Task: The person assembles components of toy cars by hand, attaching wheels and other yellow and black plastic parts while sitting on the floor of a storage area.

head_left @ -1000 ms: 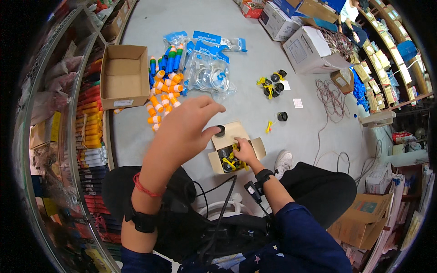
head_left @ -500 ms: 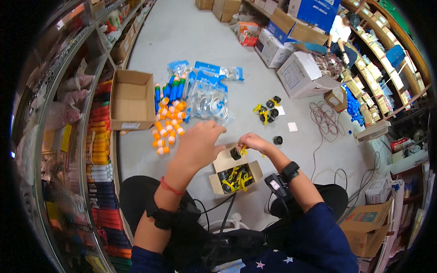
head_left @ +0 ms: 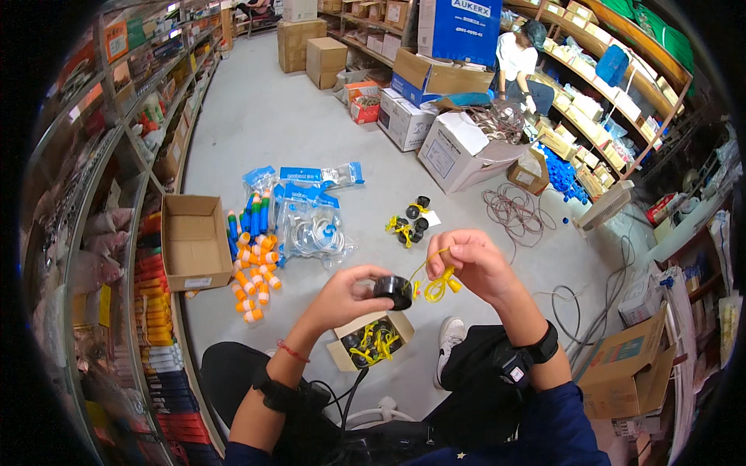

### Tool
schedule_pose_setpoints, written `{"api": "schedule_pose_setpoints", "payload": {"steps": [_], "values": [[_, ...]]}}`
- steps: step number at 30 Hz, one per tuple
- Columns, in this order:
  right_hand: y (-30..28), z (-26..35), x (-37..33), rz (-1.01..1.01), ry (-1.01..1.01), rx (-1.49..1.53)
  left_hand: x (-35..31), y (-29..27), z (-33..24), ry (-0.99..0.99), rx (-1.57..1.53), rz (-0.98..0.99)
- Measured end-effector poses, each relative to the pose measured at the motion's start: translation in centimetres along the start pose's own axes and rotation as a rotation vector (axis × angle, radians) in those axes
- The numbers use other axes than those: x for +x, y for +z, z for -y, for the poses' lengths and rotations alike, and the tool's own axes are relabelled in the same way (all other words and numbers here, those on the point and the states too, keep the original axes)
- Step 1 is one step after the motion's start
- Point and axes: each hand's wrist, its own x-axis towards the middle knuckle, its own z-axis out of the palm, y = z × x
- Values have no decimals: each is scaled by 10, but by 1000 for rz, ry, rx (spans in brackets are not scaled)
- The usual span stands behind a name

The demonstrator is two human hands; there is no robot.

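My left hand (head_left: 348, 298) is closed around the side of a shiny black round piece (head_left: 393, 293), thumb below and fingers above. A thin yellow cord (head_left: 436, 290) runs from that piece to my right hand (head_left: 478, 264), which pinches it between thumb and fingers. A loop of the cord dangles below the right fingers. Just under my left hand, a small open cardboard box (head_left: 339, 357) holds several more black round pieces with yellow cords. Farther out on the floor lies a cluster of similar black pieces (head_left: 420, 225) with yellow cord, beside a white card.
Orange-and-white fittings (head_left: 247, 283), blue-and-green tubes (head_left: 257, 211) and clear bags of parts (head_left: 315, 231) lie left, beside an empty cardboard box (head_left: 193, 239). Shelving lines both sides. A loose cable coil (head_left: 517, 213) lies right. A person (head_left: 519, 66) sits back right.
My left hand has come down and taken hold of the black round piece. My right hand has lifted and moved right, now pinching the cord. The view has tilted up.
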Motion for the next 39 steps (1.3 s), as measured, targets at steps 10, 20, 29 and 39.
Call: {"api": "schedule_pose_setpoints", "payload": {"steps": [10, 20, 29, 39], "values": [[-27, -1, -12, -284, 228, 30, 6, 12, 15, -11, -107, -229], [-16, -19, -20, -224, 78, -301, 6, 21, -1, 496, 739, -331], [-11, -24, -12, -292, -107, -376, 5, 32, 3, 528, 739, -131], [-11, -52, -13, -308, 48, -532, -5, 31, -5, 525, 888, -249]]}}
